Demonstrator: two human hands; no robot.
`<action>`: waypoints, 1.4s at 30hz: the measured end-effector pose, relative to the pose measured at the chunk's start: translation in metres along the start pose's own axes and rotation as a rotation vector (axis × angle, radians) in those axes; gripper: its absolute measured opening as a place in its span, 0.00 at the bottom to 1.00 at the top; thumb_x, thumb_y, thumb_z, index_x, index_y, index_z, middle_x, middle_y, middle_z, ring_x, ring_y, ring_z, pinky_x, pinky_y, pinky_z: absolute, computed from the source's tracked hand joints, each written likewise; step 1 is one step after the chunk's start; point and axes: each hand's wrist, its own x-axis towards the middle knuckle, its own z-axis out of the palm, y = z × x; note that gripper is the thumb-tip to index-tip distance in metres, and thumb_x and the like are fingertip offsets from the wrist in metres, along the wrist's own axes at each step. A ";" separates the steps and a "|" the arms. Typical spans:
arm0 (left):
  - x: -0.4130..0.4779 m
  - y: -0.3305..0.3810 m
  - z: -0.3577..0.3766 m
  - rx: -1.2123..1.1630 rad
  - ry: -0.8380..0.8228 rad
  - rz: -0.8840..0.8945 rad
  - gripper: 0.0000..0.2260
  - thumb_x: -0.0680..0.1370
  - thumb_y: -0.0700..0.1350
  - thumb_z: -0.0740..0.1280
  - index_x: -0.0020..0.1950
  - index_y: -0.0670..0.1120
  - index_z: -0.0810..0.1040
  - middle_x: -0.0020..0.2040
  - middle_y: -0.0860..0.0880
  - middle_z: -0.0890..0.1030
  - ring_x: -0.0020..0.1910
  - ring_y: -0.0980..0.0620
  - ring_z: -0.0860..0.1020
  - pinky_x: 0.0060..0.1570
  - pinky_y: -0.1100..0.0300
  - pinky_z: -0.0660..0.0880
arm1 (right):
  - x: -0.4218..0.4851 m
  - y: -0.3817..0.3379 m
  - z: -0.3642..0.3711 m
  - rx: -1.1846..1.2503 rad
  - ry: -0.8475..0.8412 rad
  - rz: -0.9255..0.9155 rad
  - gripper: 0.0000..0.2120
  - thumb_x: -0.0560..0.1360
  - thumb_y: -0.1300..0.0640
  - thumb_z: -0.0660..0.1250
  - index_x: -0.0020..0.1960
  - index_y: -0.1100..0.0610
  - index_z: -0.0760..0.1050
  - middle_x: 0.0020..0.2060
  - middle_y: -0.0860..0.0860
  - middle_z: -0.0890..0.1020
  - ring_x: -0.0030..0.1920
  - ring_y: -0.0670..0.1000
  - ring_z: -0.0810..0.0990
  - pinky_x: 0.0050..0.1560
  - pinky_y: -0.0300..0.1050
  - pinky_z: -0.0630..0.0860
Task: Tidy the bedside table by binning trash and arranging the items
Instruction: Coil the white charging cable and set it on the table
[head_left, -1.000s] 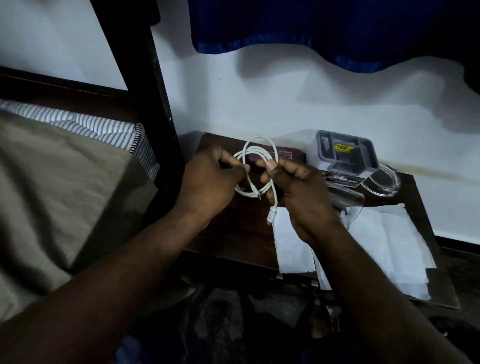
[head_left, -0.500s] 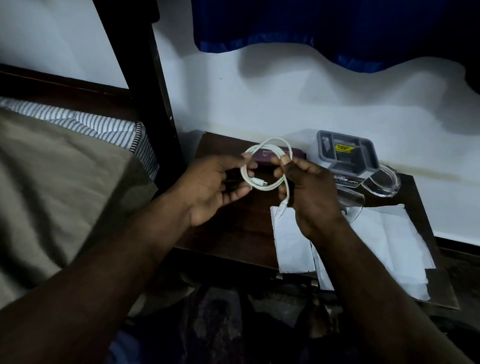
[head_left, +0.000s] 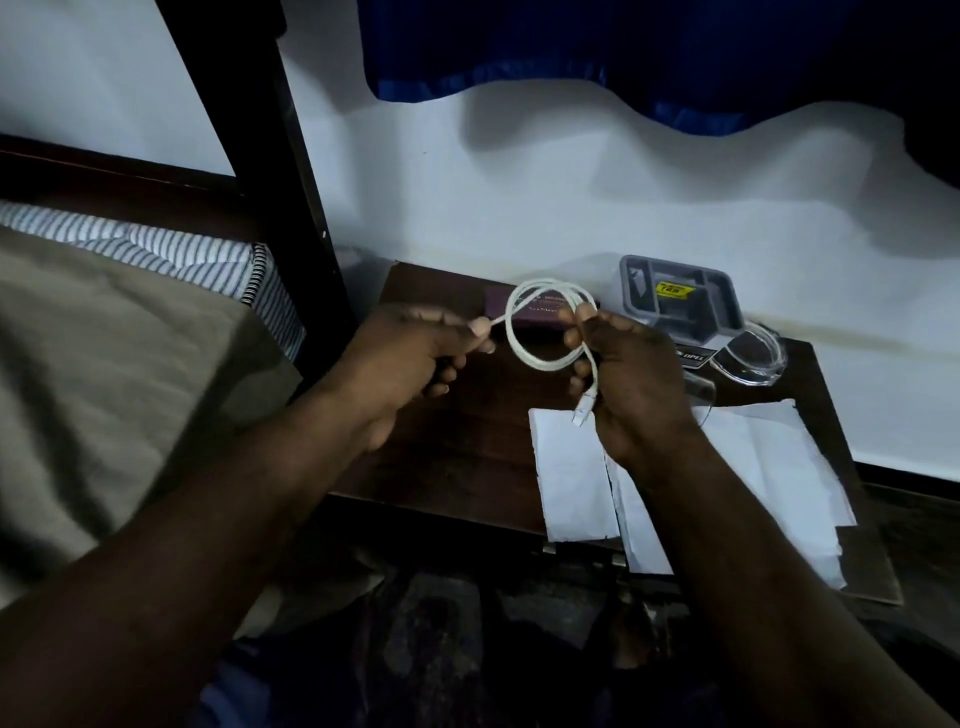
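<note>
Both hands pinch the cable (head_left: 540, 358) above the counter (head_left: 467, 457), left (head_left: 410, 358) its end, right (head_left: 628, 384) the coil; slack grip likely unwinds it.

White cable (head_left: 540, 358), blue curtain (head_left: 623, 47) — striped pillow (head_left: 156, 249), yellow-labelled grey tray (head_left: 675, 299)

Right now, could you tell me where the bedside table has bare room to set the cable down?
Bare wood lies on the table's left half, between the booklet at the back, the papers on the right and the front edge. The right half is crowded: papers, grey tray, clear lid.
</note>
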 end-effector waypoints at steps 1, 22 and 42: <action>0.000 0.000 0.001 0.018 0.041 -0.026 0.09 0.77 0.52 0.74 0.41 0.49 0.88 0.32 0.54 0.78 0.33 0.57 0.75 0.31 0.64 0.74 | 0.001 0.000 -0.001 -0.006 0.037 0.001 0.10 0.83 0.57 0.67 0.45 0.56 0.84 0.30 0.47 0.80 0.24 0.44 0.69 0.27 0.38 0.67; -0.009 0.001 0.015 -0.406 -0.142 -0.170 0.09 0.68 0.47 0.77 0.43 0.44 0.83 0.37 0.48 0.83 0.34 0.55 0.83 0.30 0.67 0.77 | -0.001 0.011 0.003 -0.593 0.120 -0.343 0.14 0.80 0.50 0.70 0.37 0.51 0.83 0.32 0.44 0.85 0.30 0.49 0.82 0.40 0.53 0.81; -0.003 -0.011 0.014 0.403 0.481 0.274 0.08 0.70 0.47 0.76 0.47 0.49 0.81 0.37 0.49 0.85 0.31 0.53 0.84 0.33 0.56 0.81 | -0.015 0.006 0.017 -0.070 -0.329 -0.107 0.11 0.84 0.59 0.65 0.58 0.64 0.83 0.33 0.49 0.80 0.28 0.47 0.68 0.31 0.39 0.67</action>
